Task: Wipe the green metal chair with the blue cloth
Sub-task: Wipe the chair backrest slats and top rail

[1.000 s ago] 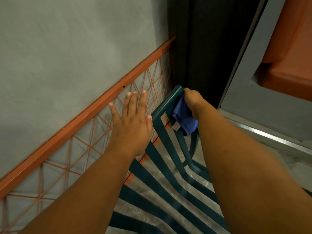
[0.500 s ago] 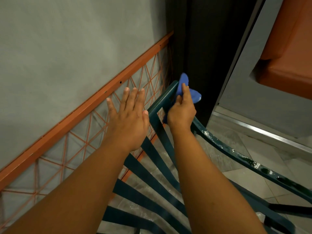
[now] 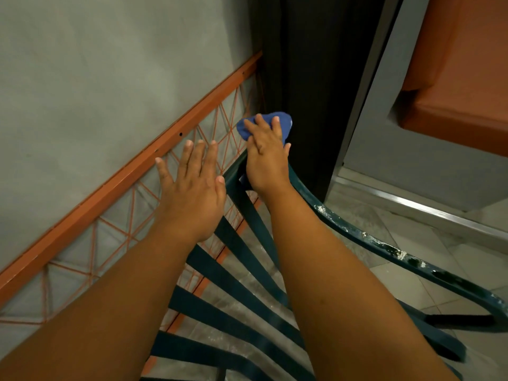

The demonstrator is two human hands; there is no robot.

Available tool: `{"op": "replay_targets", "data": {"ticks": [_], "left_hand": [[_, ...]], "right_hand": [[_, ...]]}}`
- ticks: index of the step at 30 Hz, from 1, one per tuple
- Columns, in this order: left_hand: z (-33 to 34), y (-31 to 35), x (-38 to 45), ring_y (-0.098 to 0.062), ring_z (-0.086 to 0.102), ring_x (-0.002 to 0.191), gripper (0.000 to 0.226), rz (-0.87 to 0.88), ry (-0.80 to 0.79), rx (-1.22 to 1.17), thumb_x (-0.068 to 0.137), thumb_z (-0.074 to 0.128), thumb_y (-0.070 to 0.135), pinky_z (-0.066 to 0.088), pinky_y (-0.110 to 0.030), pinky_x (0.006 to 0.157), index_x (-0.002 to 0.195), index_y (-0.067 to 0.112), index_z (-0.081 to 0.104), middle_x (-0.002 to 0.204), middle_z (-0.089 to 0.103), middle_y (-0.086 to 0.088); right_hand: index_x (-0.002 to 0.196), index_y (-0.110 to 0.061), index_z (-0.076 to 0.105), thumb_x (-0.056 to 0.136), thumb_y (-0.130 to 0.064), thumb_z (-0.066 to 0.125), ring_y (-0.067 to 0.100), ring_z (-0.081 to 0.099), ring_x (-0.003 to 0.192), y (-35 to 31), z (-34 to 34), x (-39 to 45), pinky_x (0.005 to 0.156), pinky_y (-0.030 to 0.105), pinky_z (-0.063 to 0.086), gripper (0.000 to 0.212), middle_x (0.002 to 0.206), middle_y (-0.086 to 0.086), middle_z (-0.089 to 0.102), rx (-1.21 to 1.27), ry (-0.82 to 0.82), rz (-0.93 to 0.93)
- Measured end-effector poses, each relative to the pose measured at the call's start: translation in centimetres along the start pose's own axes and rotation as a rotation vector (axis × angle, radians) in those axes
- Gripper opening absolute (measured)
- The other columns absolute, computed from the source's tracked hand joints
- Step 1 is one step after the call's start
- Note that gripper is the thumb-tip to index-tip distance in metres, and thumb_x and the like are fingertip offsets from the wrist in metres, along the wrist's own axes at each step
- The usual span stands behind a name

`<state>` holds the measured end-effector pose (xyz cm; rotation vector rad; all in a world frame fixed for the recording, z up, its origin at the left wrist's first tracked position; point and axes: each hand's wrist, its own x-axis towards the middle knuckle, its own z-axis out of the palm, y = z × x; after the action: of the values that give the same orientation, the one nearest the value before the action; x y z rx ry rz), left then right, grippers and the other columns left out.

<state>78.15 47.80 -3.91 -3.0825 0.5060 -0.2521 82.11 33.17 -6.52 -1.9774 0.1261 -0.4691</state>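
Chair (image 3: pixel 247 259) slats of dark green metal run under both forearms, and its curved top rail sweeps away to the right of the right hand (image 3: pixel 268 160), flecked with pale specks or chipped paint. That hand lies palm-down on the corner of the frame where the rail meets the outermost slat, fingers spread and pressing the blue cloth (image 3: pixel 277 123) against the metal. Most of the cloth is covered: a bunched fold shows beyond the fingertips, and a small scrap peeks out just below the wrist, on its left side. Whether the thumb hooks round the rail cannot be made out, since the hand itself hides the contact.

Just left of the right hand, the left hand (image 3: pixel 193 188) is flat and open, fingers straight and slightly fanned, holding nothing. It seems to hover over or rest near the edge of the chair frame, but the palm hides what is beneath it. Beyond its fingertips runs an orange rail (image 3: pixel 132 174) with thin orange lattice wire below, set against a grey wall (image 3: pixel 96 78).

Past the right hand stands a dark post (image 3: pixel 310 78). Far to its right, an orange seat (image 3: pixel 461 86) is cut off by the picture's edge. The chair's lower parts and legs are out of view, apart from bits of frame at the lower right.
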Motion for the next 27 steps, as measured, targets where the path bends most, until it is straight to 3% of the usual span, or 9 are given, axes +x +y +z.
{"op": "replay_targets", "data": {"ticks": [3, 6, 9, 14, 18, 20, 23, 25, 27], "left_hand": [[0.0, 0.0, 0.1, -0.017, -0.018, 0.144, 0.058, 0.009, -0.005, 0.004, 0.097, 0.007, 0.039, -0.011, -0.057, 0.112, 0.15, 0.022, -0.009, 0.16, -0.006, -0.003], [0.0, 0.0, 0.1, -0.017, -0.018, 0.144, 0.057, 0.018, -0.003, -0.012, 0.098, 0.009, 0.039, -0.012, -0.056, 0.112, 0.15, 0.023, -0.006, 0.16, -0.005, -0.003], [0.0, 0.0, 0.1, -0.017, -0.018, 0.144, 0.057, 0.015, -0.003, -0.015, 0.097, 0.008, 0.039, -0.012, -0.057, 0.112, 0.15, 0.023, -0.007, 0.16, -0.006, -0.003], [-0.3, 0.2, 0.0, -0.018, -0.017, 0.144, 0.058, 0.004, -0.018, 0.0, 0.096, 0.007, 0.038, -0.01, -0.058, 0.113, 0.151, 0.023, -0.006, 0.16, -0.005, -0.003], [-0.3, 0.2, 0.1, -0.018, -0.016, 0.145, 0.057, -0.001, -0.019, -0.012, 0.097, 0.01, 0.037, -0.01, -0.058, 0.113, 0.151, 0.023, -0.004, 0.16, -0.004, -0.003], [-0.3, 0.2, 0.1, -0.017, -0.016, 0.144, 0.057, 0.001, -0.021, -0.016, 0.097, 0.009, 0.037, -0.012, -0.057, 0.112, 0.151, 0.023, -0.004, 0.16, -0.004, -0.003], [-0.2, 0.1, 0.1, -0.017, -0.017, 0.144, 0.057, -0.002, -0.02, -0.006, 0.096, 0.007, 0.039, -0.012, -0.057, 0.112, 0.15, 0.024, -0.006, 0.16, -0.005, -0.003], [-0.2, 0.2, 0.1, -0.017, -0.017, 0.144, 0.057, 0.003, -0.02, -0.015, 0.097, 0.007, 0.039, -0.012, -0.057, 0.112, 0.15, 0.025, -0.006, 0.16, -0.004, -0.003], [-0.2, 0.2, 0.2, -0.017, -0.016, 0.144, 0.057, 0.004, -0.019, -0.027, 0.097, 0.008, 0.038, -0.012, -0.056, 0.112, 0.15, 0.025, -0.006, 0.16, -0.004, -0.002]], "right_hand": [[0.148, -0.028, 0.027, 0.104, -0.024, 0.027, 0.023, 0.006, 0.147, 1.5, -0.4, 0.2, 0.117, 0.05, 0.001, 0.045, 0.159, 0.0, 0.017, 0.054, 0.064, 0.205], [0.149, -0.028, 0.025, 0.104, -0.027, 0.028, 0.032, 0.027, 0.141, 4.1, -1.2, -1.9, 0.114, 0.054, 0.022, 0.045, 0.154, 0.009, 0.031, 0.032, 0.088, 0.458], [0.146, -0.031, 0.033, 0.103, -0.027, 0.034, 0.032, 0.035, 0.137, 4.2, -1.4, -3.2, 0.112, 0.053, 0.027, 0.043, 0.151, 0.012, 0.036, 0.122, 0.121, 0.379], [0.144, -0.032, 0.036, 0.102, -0.026, 0.032, 0.016, 0.015, 0.145, 2.3, -0.4, -0.6, 0.118, 0.049, 0.012, 0.043, 0.157, -0.005, 0.023, 0.073, 0.07, 0.033], [0.124, -0.037, 0.05, 0.099, -0.039, 0.03, 0.023, 0.052, 0.112, 4.7, -2.0, 1.2, 0.096, 0.046, 0.042, 0.032, 0.122, 0.001, 0.056, 0.146, -0.008, 0.216], [0.11, -0.03, 0.058, 0.098, -0.04, 0.031, 0.026, 0.055, 0.104, 6.4, -3.1, 1.4, 0.086, 0.039, 0.043, 0.031, 0.108, 0.003, 0.059, 0.116, -0.088, 0.413], [0.113, -0.017, 0.059, 0.099, -0.03, 0.034, 0.026, 0.053, 0.096, 6.8, -4.0, 2.7, 0.082, 0.037, 0.04, 0.031, 0.112, 0.01, 0.06, -0.145, -0.203, 0.597], [0.109, -0.016, 0.059, 0.1, -0.03, 0.034, 0.023, 0.054, 0.09, 6.1, -3.7, 3.3, 0.077, 0.038, 0.041, 0.031, 0.103, 0.007, 0.062, -0.182, -0.138, 0.529], [0.106, -0.023, 0.057, 0.1, -0.035, 0.031, 0.021, 0.056, 0.092, 5.2, -2.8, 2.5, 0.078, 0.04, 0.046, 0.029, 0.091, -0.006, 0.058, 0.018, -0.002, 0.405]]}}
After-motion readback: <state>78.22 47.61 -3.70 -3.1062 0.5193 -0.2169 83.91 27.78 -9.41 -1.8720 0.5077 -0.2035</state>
